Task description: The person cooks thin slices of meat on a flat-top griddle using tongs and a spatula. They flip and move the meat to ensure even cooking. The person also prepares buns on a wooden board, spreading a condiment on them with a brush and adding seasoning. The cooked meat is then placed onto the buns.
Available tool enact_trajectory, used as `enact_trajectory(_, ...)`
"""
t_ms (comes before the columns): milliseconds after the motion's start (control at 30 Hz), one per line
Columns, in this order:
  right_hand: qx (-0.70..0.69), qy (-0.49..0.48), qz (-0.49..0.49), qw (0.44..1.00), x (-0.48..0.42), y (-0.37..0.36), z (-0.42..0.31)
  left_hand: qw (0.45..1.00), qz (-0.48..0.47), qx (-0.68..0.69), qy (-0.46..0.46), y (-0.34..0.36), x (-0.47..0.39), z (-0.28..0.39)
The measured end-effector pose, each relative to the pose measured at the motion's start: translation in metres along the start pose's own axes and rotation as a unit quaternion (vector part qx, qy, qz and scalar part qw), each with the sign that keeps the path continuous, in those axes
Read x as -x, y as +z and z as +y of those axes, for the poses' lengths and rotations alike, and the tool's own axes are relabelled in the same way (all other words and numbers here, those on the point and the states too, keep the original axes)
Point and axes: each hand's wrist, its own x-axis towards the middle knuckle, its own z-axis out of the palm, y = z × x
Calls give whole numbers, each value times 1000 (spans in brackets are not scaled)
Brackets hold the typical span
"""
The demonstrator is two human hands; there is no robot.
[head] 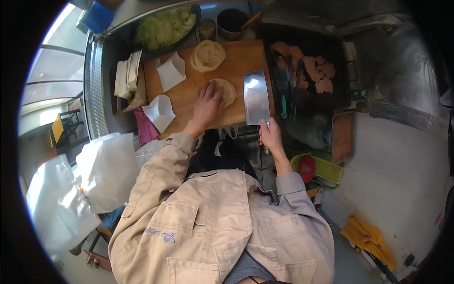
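On a wooden cutting board (184, 85), my left hand (208, 103) lies with its fingers on a round flatbread (227, 92). My right hand (270, 135) grips the handle of a broad metal cleaver (256, 96), whose blade lies flat over the board's right side. Beyond my left hand rests a small stack of flatbreads (208, 56). Two white paper pouches sit at the left of the board, one nearer the back (171, 72) and one at the front left corner (159, 113). The underside of my left palm is hidden.
Behind the board stand a bowl of chopped lettuce (165, 28), a small metal container (206, 29) and a dark pot (232, 23). A dark griddle on the right holds meat slices (314, 69) and tongs (295, 85). Paper bags (127, 76) stand left; plastic bags (106, 170) hang below.
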Motion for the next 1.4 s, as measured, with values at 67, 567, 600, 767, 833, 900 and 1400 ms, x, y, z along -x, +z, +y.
enact_trajectory(67, -3, 28, -15, 999, -11, -11, 4, 1000, -14, -1, -13, -7, 7, 13)
enact_trajectory(567, -113, 37, -162, 980, 37, 21, 47, 998, -22, -58, -2, 39, 9, 19)
enact_trajectory(600, -136, 53, -170, 975, 37, 25, 43, 998, -32, -53, -6, 35, 8, 23)
enact_trajectory(767, -219, 57, -152, 962, -1, 89, 27, 998, -20, -20, -56, 37, 2, 21)
enact_trajectory(833, -227, 61, -184, 954, 1, 89, 25, 997, -8, 12, -81, 37, 1, 19)
enact_trajectory(900, -180, 78, -190, 962, 20, 87, 30, 994, 1, 63, -93, 38, 1, 12)
enact_trajectory(1400, 52, -67, -38, 996, -79, 27, -47, 993, 91, -69, 1, -13, -95, -48)
